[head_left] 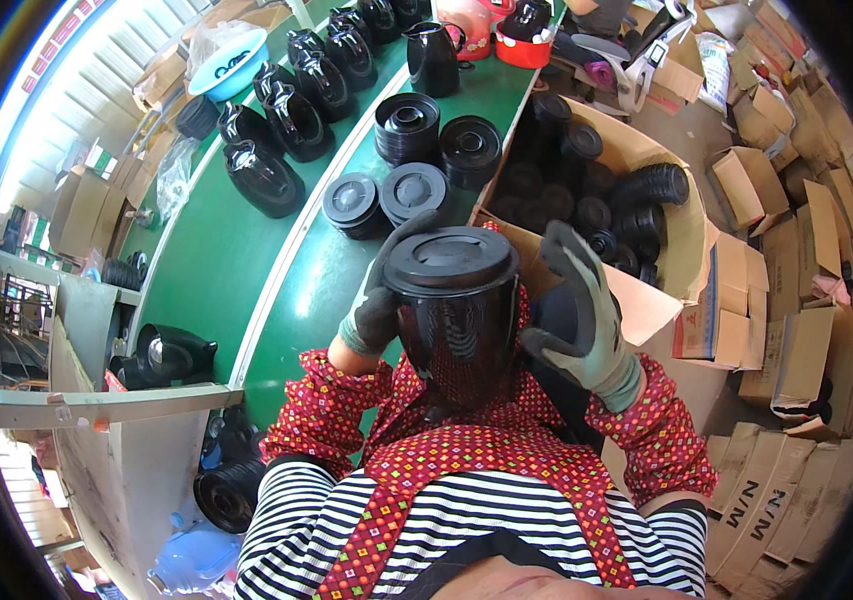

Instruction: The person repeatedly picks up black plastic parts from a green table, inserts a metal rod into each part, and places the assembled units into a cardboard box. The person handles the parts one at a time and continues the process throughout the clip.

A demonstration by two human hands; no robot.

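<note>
A glossy black jug (457,345) stands upright in front of my apron, with a round matte black lid (452,255) on its top. My gloved left hand (384,295) is closed on the left side of the jug at the lid's rim, its fingers reaching along the lid's far edge. To the right, my gloved right hand (587,320) is open, fingers and thumb spread, close beside the jug and holding nothing. The jug's underside is hidden by my apron. Just beyond, stacks of black lids (414,190) rest on the green bench (292,300).
Rows of black jug bodies (267,175) line the bench's far left, near a light blue basin (232,65). Another black jug (434,58) stands farther back. On the right, a cardboard box (692,280) holds many black lids. Flattened cartons (772,490) lie at the lower right.
</note>
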